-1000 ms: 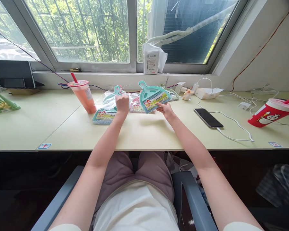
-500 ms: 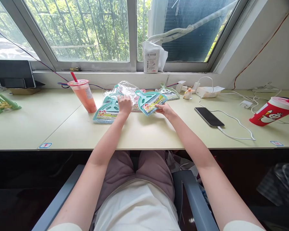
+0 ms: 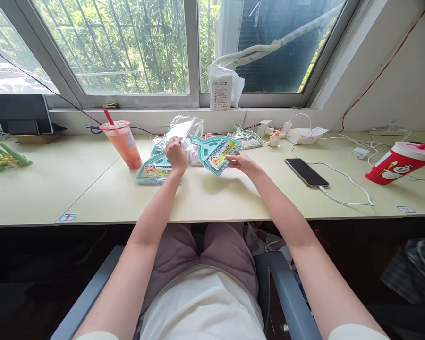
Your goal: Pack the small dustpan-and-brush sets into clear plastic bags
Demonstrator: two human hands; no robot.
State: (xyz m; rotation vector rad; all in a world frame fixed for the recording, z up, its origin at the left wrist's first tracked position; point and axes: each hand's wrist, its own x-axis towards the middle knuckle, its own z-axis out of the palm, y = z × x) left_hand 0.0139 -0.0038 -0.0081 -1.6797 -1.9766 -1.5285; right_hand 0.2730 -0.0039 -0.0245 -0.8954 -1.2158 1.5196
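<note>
Lap: mauve trousers (image 3: 221, 252) in soft folds, a white cloth top (image 3: 201, 307) nearer still, smooth grey armrests (image 3: 293, 293) on both sides.
Desk (image 3: 216, 203): pale yellow-green, flat and smooth, with a straight seam left of the middle.
Right hand (image 3: 241, 162): thumb and fingers closed on the lower right edge of a turquoise dustpan set (image 3: 211, 150).
Turquoise dustpan set: raised over the middle of the desk, tilted, its looped handle toward the left; fan-shaped plastic, cut-out holes, a printed label and blue bristles.
Left hand (image 3: 176, 153): fingers curled in beside crinkled clear film (image 3: 189, 125); whether they grip it, I cannot tell.
Second dustpan set (image 3: 155, 171): turquoise, wrapped, lying on the desk beside the left hand.
Phone (image 3: 306, 172): flat, glossy black slab, white cable (image 3: 343, 202) plugged in.
Cups: a tapered clear plastic cup (image 3: 123, 144) of pink drink on the left; a glossy red cup (image 3: 396, 163) on the right.
Further back: another packaged set (image 3: 248, 138), green-edged, near a small figurine (image 3: 274, 139).
Sill: a box (image 3: 221, 93) in thin white plastic.
</note>
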